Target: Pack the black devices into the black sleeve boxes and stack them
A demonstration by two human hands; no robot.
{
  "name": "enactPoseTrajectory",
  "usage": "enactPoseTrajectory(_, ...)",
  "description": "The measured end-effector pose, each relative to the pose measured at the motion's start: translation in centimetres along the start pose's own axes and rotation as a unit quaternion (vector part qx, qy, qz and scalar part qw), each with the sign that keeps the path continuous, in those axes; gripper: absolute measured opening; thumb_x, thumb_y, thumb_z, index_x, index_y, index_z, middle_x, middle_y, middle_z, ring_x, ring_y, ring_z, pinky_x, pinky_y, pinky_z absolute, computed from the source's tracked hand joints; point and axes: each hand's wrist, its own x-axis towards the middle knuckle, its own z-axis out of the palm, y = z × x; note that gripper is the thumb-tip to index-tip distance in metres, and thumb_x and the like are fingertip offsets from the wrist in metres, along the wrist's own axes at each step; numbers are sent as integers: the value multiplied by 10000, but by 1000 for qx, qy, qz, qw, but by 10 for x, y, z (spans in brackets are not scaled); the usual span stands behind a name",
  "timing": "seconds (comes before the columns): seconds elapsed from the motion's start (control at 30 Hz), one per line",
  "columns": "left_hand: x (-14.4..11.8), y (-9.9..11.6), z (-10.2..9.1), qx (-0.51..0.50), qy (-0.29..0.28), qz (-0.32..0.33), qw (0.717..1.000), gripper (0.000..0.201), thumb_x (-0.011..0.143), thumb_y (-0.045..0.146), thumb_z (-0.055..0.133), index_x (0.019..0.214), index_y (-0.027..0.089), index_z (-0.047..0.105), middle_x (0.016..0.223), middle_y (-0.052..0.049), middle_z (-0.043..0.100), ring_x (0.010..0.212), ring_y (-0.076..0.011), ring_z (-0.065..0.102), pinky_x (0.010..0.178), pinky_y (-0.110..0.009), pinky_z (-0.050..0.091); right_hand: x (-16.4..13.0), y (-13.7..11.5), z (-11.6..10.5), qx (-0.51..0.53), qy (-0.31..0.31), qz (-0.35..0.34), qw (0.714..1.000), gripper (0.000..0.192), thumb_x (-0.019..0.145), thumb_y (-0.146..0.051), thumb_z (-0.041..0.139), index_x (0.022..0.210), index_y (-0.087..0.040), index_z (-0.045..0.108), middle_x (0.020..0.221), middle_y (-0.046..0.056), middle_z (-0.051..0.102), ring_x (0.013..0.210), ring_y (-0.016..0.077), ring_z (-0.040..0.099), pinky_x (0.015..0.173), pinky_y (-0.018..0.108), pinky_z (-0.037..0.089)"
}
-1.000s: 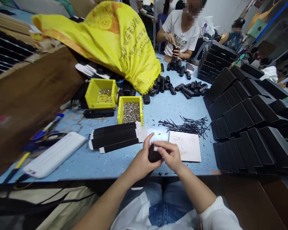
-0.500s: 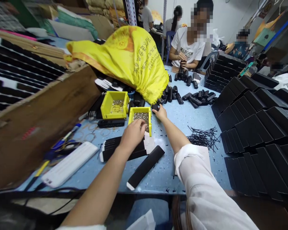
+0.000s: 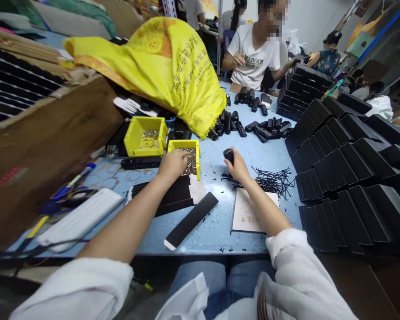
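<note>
My left hand (image 3: 174, 162) reaches over the near yellow bin (image 3: 199, 165), its fingers drawn together at the small shiny metal pieces (image 3: 190, 165) inside. What lies between those fingertips is too small to make out. My right hand (image 3: 238, 166) is closed around a small rounded black plastic piece (image 3: 229, 154), held above the blue tabletop. Below and right of it lies a heap of thin black sticks (image 3: 275, 181), with a pale square board (image 3: 248, 215) nearer me. A black flat box (image 3: 192, 220) lies slanted between my arms, beside a fanned stack of similar ones (image 3: 173, 195).
A second yellow bin (image 3: 130, 138) stands farther left, by a yellow sack (image 3: 156, 66). More black plastic pieces (image 3: 270, 129) lie toward the back. Black boxes (image 3: 343, 164) are stacked along the right. A white power strip (image 3: 83, 218) lies left. A co-worker (image 3: 255, 58) sits opposite.
My right hand has come back toward me from beside the sack with a black plastic piece. My left hand has dipped farther over the bin. The co-worker's arm now extends to the box stack.
</note>
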Motion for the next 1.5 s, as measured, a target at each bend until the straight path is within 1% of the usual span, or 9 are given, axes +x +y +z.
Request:
enactPoseTrajectory(0.07,-39,15,0,-160,26,-46,986,304,804,316,618,1018,122,713,1016,-116,712,936,-239,644,878,-353,481,-38,1,-10,177,72,10,981,590,931,-376,431,1466,-200,254,1231,118,571,1106,208,564,946,380,455)
enactPoseTrajectory(0.2,-137,48,38,-547,-90,-174,814,322,620,341,811,834,113,738,789,-97,717,688,-177,649,729,-327,540,-124,2,-19,400,46,62,913,493,802,-413,614,1250,-241,503,892,13,619,771,154,603,729,314,520)
enactPoseTrajectory(0.37,-200,74,91,-646,-104,-244,716,304,607,307,846,818,131,714,781,-59,714,706,-133,657,725,-257,550,-164,-25,-25,542,197,89,812,313,810,-497,552,975,-231,541,716,-14,514,637,132,534,696,326,502)
enactPoseTrajectory(0.47,-205,84,99,-652,-108,-235,713,312,599,318,855,793,132,696,785,-48,707,730,-137,664,748,-262,554,-160,-45,-33,573,290,82,762,328,879,-561,380,918,-258,497,649,-26,428,594,136,497,687,343,495)
enactPoseTrajectory(0.77,-220,96,104,-674,-64,-154,720,309,678,227,799,777,193,508,724,43,623,669,-88,615,711,-225,525,-161,-55,-25,558,316,110,759,384,858,-608,345,863,-253,490,612,-32,408,547,134,461,669,340,490)
enactPoseTrajectory(0.97,-223,80,95,-444,-38,-34,894,214,762,336,712,799,211,542,819,-22,666,811,-183,655,828,-339,524,-175,-45,-25,577,271,78,766,299,843,-527,440,777,-237,474,569,-41,419,512,132,471,608,333,488)
enactPoseTrajectory(1.13,-180,31,57,-47,-31,100,993,669,669,432,755,1226,137,530,1280,-216,551,1225,-394,483,1047,-538,349,-189,-3,-31,378,144,-62,912,211,682,-402,689,674,-214,594,639,21,610,620,181,586,644,358,488)
enactPoseTrajectory(1.23,-165,15,42,9,-89,55,994,672,640,343,755,1231,112,534,1182,-226,603,1163,-423,525,998,-554,380,-186,15,-31,372,98,5,923,210,696,-391,682,667,-192,621,625,20,618,598,166,580,634,333,485)
enactPoseTrajectory(1.5,-188,40,30,-506,29,51,861,528,708,320,751,1164,199,513,1240,-119,621,1192,-286,571,1030,-440,441,-167,-19,-46,578,259,245,734,381,731,-506,684,907,-174,622,747,0,640,664,129,610,642,251,509)
